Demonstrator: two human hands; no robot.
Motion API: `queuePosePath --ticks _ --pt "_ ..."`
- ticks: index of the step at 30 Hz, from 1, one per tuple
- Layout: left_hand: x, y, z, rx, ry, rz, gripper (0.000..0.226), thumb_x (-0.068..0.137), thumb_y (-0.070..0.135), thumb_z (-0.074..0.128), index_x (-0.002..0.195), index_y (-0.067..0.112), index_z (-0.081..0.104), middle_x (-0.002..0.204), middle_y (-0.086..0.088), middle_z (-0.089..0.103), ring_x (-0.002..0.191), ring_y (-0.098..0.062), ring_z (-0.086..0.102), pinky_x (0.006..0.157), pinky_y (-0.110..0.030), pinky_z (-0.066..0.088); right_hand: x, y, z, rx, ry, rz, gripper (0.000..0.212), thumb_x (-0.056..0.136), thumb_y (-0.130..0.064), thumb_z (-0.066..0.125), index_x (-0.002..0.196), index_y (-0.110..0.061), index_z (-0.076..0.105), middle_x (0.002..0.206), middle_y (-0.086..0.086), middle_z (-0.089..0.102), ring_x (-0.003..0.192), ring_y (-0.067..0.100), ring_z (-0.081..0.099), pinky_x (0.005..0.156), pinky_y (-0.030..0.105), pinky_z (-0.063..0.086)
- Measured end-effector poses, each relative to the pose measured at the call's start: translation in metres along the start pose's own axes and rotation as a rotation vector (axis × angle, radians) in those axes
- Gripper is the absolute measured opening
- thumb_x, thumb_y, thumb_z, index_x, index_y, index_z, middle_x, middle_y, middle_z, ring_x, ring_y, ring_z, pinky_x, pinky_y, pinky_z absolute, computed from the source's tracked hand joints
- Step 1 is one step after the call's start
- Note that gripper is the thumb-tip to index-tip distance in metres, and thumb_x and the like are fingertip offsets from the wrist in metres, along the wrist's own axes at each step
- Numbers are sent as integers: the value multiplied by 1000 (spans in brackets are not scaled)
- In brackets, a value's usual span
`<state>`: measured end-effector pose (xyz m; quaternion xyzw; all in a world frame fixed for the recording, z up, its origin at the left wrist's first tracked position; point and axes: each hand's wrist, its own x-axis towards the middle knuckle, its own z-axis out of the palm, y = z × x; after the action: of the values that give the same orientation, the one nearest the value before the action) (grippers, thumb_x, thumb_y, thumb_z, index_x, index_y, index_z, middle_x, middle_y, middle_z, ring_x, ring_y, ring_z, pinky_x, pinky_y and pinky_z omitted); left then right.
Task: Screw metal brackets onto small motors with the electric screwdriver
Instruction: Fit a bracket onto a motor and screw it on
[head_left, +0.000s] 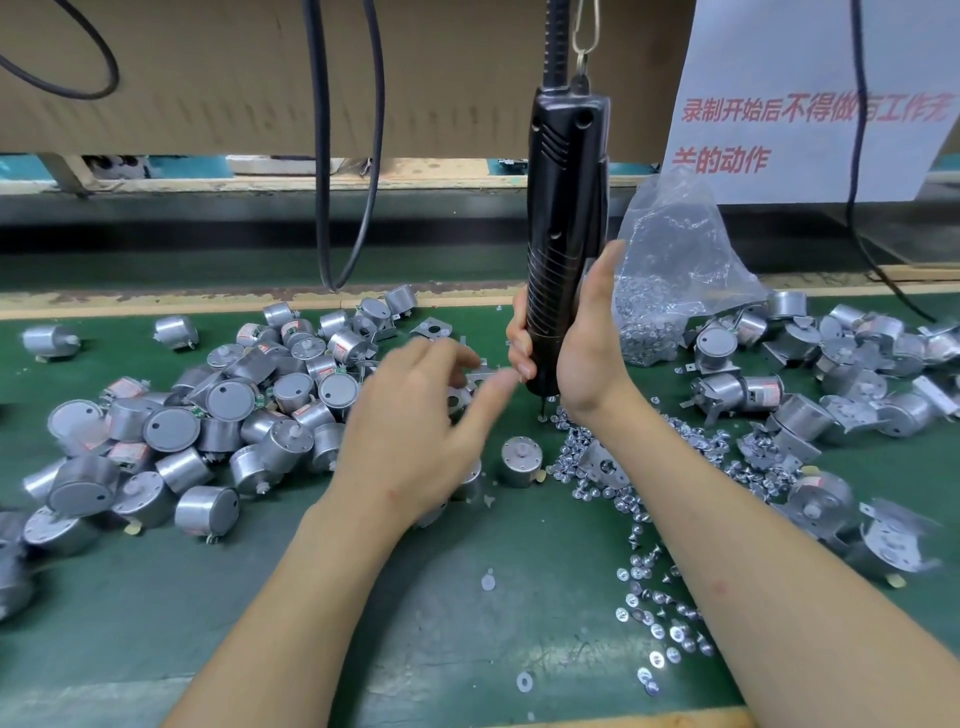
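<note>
Green matting covers the desk (467, 623), with a cardboard wall (208, 78) behind it and two black cables (327, 156) hanging in front. Two heaps of motors lie on the desk, a bigger left heap (234, 410) and a right heap (831, 374), each too crowded to count. One lone motor (522, 460) stands upright between them, shaft up. Loose screws (649, 597) are scattered to its right, far too many to count, with one bracket (605, 467) lying among them and one clear bag (670, 270) of more screws behind.

One electric screwdriver (563, 208) hangs upright from a clip, its bit pointing down just above the edge of the screws. The right hand (587, 343) grips its lower body, fingers (519, 348) curled round the far side. The left hand (410, 421) hovers over the near edge of the left heap, blurred, fingers loosely spread and thumb stretched toward the screwdriver. I cannot tell whether it touches anything.
</note>
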<state>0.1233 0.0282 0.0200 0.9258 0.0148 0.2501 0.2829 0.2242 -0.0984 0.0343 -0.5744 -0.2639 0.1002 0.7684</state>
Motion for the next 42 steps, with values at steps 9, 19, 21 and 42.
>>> queuePosePath --ticks 9,19,21,42 --pt "48 -13 -27 459 -432 -98 26 86 52 63 104 34 66 100 13 66 114 -24 49 96 -44 41 -3 -3 3 -20 -17 5 90 62 -103 31 67 -15 53 55 2 49 42 20 40 45 26 37" --pt "41 -14 -7 401 -349 30 24 82 38 59 63 27 49 93 8 63 102 -23 43 86 -42 37 0 1 -3 4 -7 29 80 82 -80 12 69 -10 49 55 4 47 43 21 39 45 26 36" --pt "37 -11 -6 258 -299 65 24 81 33 58 60 26 47 92 11 68 100 -21 51 89 -45 42 0 1 -3 5 -12 24 80 78 -82 15 69 -11 49 55 4 47 44 21 39 46 27 36" --pt "38 -10 -18 -172 -464 -83 34 81 14 75 114 19 73 110 10 73 88 0 68 89 -24 54 1 3 -5 38 0 23 79 87 -74 6 66 -12 50 54 5 48 42 22 40 47 26 38"
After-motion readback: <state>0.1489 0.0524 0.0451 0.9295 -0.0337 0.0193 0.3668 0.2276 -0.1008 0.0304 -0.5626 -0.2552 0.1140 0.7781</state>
